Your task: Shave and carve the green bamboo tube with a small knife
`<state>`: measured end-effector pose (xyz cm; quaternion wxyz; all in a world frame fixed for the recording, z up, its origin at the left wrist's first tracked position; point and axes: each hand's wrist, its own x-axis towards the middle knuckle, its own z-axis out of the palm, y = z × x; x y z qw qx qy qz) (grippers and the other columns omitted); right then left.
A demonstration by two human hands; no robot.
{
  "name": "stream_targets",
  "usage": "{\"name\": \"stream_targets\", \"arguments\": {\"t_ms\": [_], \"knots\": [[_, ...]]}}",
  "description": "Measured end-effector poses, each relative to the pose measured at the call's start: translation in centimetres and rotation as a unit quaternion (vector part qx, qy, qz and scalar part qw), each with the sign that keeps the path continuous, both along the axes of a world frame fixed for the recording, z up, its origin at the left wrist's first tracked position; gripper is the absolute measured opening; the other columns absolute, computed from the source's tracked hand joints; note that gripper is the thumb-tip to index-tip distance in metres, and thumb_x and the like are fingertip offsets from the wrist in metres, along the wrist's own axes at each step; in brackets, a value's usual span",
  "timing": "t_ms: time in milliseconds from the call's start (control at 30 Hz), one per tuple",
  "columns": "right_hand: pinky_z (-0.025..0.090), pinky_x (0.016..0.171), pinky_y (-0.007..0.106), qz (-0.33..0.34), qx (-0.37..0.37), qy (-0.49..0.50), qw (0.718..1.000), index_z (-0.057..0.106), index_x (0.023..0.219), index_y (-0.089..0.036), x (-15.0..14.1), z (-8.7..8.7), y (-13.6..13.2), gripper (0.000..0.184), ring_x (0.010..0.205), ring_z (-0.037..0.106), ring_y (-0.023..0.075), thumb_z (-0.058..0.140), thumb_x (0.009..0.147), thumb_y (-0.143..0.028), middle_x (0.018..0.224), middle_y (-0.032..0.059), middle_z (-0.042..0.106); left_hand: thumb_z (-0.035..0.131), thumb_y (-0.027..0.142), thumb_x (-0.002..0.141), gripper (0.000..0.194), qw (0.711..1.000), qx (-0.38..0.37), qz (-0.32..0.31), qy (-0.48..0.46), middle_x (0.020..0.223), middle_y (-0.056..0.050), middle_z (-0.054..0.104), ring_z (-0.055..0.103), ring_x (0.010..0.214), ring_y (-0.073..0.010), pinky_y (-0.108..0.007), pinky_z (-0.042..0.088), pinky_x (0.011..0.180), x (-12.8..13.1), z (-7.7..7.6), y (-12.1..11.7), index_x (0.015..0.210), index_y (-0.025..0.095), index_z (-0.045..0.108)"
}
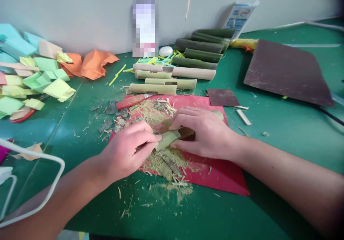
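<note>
A short pale-green bamboo piece (168, 139) lies crosswise between my two hands, low over a red mat (215, 175). My left hand (127, 148) pinches its left end between thumb and fingers. My right hand (201, 130) straddles the right part, thumb on the near side and fingers on the far side. A dark brown patch shows under the right palm; whether it is a slot or sandpaper I cannot tell. Bamboo shavings (170, 163) and dust lie around the piece. Behind my left hand rests a tool with a red handle (131, 101).
Cut pale bamboo tubes (153, 89) and dark green ones (202, 54) lie in rows behind the mat. A small brown sheet (223, 97) and a large one (287, 73) sit right. Folded paper pieces (45, 64) crowd the left. A white wire frame (60, 164) stands near my left forearm.
</note>
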<state>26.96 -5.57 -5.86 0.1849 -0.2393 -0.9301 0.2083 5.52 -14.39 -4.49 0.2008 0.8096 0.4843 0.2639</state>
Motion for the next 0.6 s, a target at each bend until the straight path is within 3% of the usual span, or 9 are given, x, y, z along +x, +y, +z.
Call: {"name": "stream_targets", "arguments": {"t_ms": [600], "knots": [[0.035, 0.065, 0.029, 0.001, -0.008, -0.008, 1.000, 0.056, 0.080, -0.019, 0.04, 0.01, 0.13, 0.019, 0.077, 0.052, 0.0170, 0.067, 0.073, -0.034, 0.080, 0.0017, 0.060, 0.051, 0.013, 0.088, 0.014, 0.999, -0.032, -0.009, 0.033, 0.082, -0.002, 0.057, 0.054, 0.072, -0.0086, -0.022, 0.042, 0.065, -0.18, 0.65, 0.29, 0.090, 0.016, 0.065]]}}
